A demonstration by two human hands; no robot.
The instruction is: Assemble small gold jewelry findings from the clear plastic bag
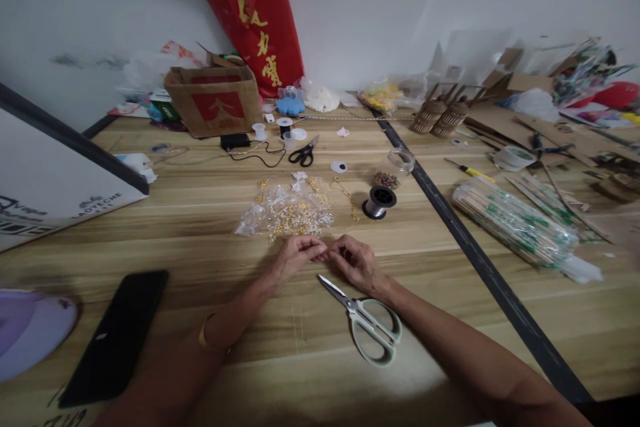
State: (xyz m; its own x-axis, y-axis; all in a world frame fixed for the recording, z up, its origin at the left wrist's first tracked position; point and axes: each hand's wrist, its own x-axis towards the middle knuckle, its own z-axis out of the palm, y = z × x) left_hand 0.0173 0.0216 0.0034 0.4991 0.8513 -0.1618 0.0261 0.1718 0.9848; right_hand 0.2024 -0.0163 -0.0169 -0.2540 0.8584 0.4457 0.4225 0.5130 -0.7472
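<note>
My left hand [303,253] and my right hand [354,260] meet fingertip to fingertip just above the wooden table, both pinched closed. Whatever lies between the fingertips is too small to make out. Right beyond them spreads a heap of gold and silver jewelry findings [295,213], partly in clear plastic bags. A short gold chain [346,197] lies to the right of the heap, beside a black spool of clear thread [379,202]. Below my right hand rest scissors with pale handles [373,330], their blades pointing to the upper left.
Black-handled scissors [303,153] and a jar of colored beads [393,170] stand farther back. At left are a dark phone [117,333] and a white box [65,180]. Bagged wooden sticks [515,220] lie at right, past a black strip [450,233]. Bags line the wall.
</note>
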